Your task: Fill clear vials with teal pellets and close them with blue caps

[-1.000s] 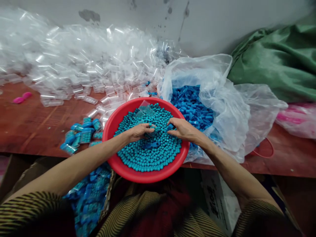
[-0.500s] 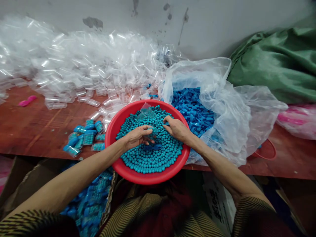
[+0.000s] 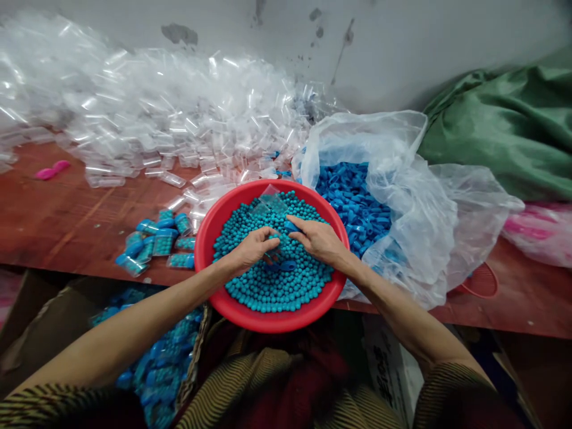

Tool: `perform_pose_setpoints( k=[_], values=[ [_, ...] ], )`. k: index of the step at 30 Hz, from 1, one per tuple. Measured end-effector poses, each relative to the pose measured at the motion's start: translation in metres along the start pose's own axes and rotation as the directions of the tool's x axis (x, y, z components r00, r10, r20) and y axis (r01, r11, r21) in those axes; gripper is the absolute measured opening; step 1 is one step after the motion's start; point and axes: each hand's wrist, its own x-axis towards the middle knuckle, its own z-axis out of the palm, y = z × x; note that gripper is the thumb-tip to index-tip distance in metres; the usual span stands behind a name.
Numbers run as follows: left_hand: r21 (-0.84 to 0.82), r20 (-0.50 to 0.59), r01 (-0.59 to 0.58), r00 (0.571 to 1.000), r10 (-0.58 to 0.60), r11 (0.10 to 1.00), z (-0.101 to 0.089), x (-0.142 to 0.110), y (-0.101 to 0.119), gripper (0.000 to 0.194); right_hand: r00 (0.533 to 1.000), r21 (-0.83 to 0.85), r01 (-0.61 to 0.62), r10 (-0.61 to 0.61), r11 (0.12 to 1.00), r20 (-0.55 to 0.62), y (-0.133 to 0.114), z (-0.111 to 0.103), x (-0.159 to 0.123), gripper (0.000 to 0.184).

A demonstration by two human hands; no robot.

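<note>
A red bowl (image 3: 210, 238) full of small teal balls (image 3: 286, 289) sits at the table's near edge. Both my hands are over it. My left hand (image 3: 254, 247) is curled round a clear tube held against the balls. My right hand (image 3: 318, 238) lies beside it, fingers closed on a blue cap at the tube's mouth. A loose blue cap (image 3: 286, 266) rests on the balls just below the hands. Another clear tube (image 3: 270, 201) lies at the bowl's far side.
A big heap of empty clear tubes (image 3: 170, 119) covers the back left. Filled, capped tubes (image 3: 158, 243) lie left of the bowl, more in a box (image 3: 156, 369) below. A clear bag of blue caps (image 3: 353, 199) stands right. Green cloth (image 3: 504, 125) lies far right.
My right hand has slid left across the balls and met the left hand. The left hand has stayed on the tube. The view has shifted a little.
</note>
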Motion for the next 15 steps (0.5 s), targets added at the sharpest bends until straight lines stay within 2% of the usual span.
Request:
perform_pose_setpoints(
  k=[3, 5, 8, 11, 13, 15],
  values=[
    [0.031, 0.016, -0.058, 0.998, 0.057, 0.998, 0.006, -0.004, 0.002, 0.033, 0.995, 0.112, 0.100, -0.102, 0.989, 0.011, -0.007, 0.005, -0.006, 0.046],
    [0.039, 0.014, -0.086, 0.996, 0.085, 0.996, 0.009, -0.006, 0.001, 0.033, 0.993, 0.249, 0.116, -0.117, 0.961, -0.011, -0.009, 0.009, -0.008, 0.042],
    [0.013, -0.002, -0.120, 0.993, 0.120, 0.993, 0.014, -0.010, 0.000, 0.037, 0.996, 0.473, 0.056, -0.019, 0.879, -0.082, -0.009, 0.014, -0.010, 0.036],
    [-0.042, -0.019, -0.133, 0.991, 0.133, 0.990, 0.018, -0.014, 0.001, 0.052, 0.991, 0.672, -0.010, 0.098, 0.741, -0.093, -0.011, 0.018, -0.011, 0.026],
    [-0.081, -0.034, -0.122, 0.992, 0.119, 0.989, 0.021, -0.016, 0.002, 0.063, 0.987, 0.746, -0.029, 0.135, 0.666, -0.082, -0.014, 0.018, -0.012, 0.018],
    [-0.123, -0.050, -0.110, 0.993, 0.104, 0.986, 0.023, -0.019, 0.003, 0.067, 0.985, 0.749, -0.040, 0.153, 0.661, -0.082, -0.017, 0.016, -0.014, 0.014]
  ],
)
